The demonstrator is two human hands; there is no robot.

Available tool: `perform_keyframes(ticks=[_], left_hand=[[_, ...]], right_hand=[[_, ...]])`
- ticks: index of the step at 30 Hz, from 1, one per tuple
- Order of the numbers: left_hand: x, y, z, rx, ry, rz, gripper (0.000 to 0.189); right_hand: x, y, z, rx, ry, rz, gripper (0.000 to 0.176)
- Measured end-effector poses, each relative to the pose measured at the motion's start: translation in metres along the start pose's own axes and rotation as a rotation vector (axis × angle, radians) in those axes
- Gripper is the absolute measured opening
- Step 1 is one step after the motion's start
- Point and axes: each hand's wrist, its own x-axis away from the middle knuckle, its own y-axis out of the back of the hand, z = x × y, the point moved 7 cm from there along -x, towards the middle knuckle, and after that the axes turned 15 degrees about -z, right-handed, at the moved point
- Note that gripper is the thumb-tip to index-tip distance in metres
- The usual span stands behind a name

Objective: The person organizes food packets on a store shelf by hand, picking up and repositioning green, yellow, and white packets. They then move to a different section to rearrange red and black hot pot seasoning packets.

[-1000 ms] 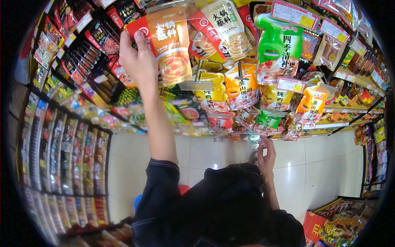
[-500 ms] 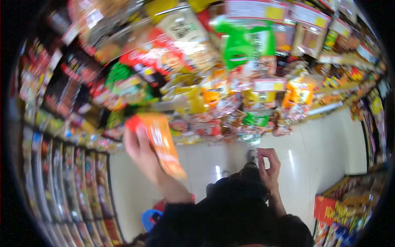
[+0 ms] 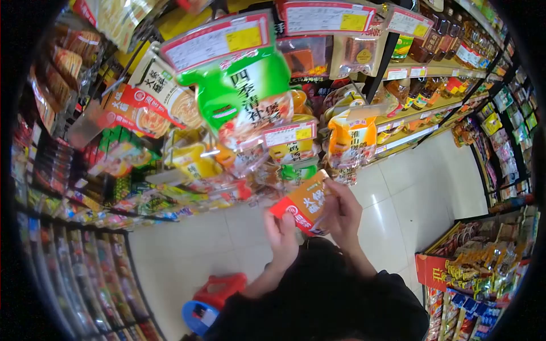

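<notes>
An orange and red hot pot sauce packet (image 3: 304, 203) is held in front of my body, tilted, its printed front facing up. My left hand (image 3: 282, 238) grips its lower left side, thumb on the red part. At the right edge, my right hand (image 3: 343, 213) pinches the packet, with its fingertips near the top corner. Just beyond hangs an orange food pouch (image 3: 351, 136). A large green and white soup-mix bag (image 3: 244, 91) hangs higher up, and a similar red and orange packet (image 3: 136, 111) hangs to the left.
Price tags (image 3: 329, 17) stick out from the rack above the bags. Bottles (image 3: 443, 34) line shelves at the right. On the tiled floor (image 3: 187, 250) stand a red stool (image 3: 222, 288) and a blue basin (image 3: 199, 316). A red display box (image 3: 433, 271) stands lower right.
My left hand has brought the packet from the left rack to the middle, before my body. My right hand has moved in and taken hold of it too. The view has shifted.
</notes>
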Motion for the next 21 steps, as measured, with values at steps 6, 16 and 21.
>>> perform_keyframes(ticks=[6, 16, 21], left_hand=[[0.022, 0.041, 0.089, -0.588, 0.023, 0.376, 0.016], [0.108, 0.171, 0.203, -1.357, 0.259, 0.684, 0.034], [0.107, 0.180, 0.218, -1.386, 0.217, 0.762, 0.033]], right_hand=[[-0.115, 0.074, -0.008, 0.052, 0.205, -0.159, 0.034], [-0.263, 0.028, 0.052, -0.219, 0.476, -0.271, 0.033], [-0.265, 0.019, 0.055, -0.168, 0.554, -0.340, 0.033]])
